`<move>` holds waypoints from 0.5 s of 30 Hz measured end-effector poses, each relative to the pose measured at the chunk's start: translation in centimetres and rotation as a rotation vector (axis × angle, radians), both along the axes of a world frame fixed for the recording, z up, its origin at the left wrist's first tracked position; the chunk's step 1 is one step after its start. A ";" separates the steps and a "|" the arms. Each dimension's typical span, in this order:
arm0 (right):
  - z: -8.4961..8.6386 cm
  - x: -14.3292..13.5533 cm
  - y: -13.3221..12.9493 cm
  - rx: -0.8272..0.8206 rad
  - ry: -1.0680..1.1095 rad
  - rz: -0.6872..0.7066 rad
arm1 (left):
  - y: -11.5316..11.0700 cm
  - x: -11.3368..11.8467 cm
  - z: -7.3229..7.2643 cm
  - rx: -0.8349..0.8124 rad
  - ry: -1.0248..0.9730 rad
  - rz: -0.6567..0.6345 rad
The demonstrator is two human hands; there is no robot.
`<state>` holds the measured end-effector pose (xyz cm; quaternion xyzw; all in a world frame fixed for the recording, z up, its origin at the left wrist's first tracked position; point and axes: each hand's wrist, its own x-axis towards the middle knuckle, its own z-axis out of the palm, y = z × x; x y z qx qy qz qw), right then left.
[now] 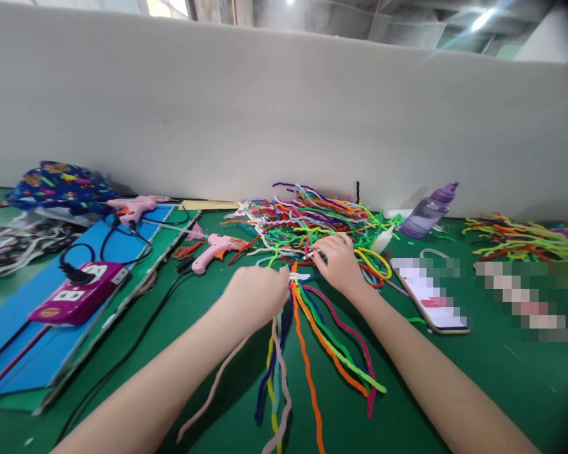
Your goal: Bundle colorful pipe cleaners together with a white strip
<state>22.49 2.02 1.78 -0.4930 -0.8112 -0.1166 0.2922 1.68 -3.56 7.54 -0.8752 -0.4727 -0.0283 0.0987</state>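
Pipe cleaners gathered and fanned between two hands

Spread toward the wearer over the green table, in orange, green, magenta, yellow, blue and pale pink, with upper ends bunched at the left hand. Curled there into a narrow fist around the bunch, with inner fingers hidden. Jutting out beside that thumb, across the bunch: a white strip. Just beyond, at the near edge of a tangled pile, the right hand, bent narrow at the fingertips; cannot tell what, if anything, is pinched.

Lying to the left: a pink glue gun, and farther off a purple power strip on a blue board. To the right: a tilted purple bottle near the partition, and a phone nearer the right forearm.
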 end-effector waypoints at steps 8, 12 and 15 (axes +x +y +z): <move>-0.8 0.7 -0.1 0.061 0.047 -0.002 | 5.7 -9.4 2.3 -0.105 -0.011 0.672; -1.1 0.8 0.0 0.092 0.055 0.005 | 7.7 -12.0 -0.2 -0.272 -0.044 0.700; -1.3 1.0 0.1 0.103 0.053 0.005 | 8.4 -12.8 -1.5 -0.334 -0.103 0.686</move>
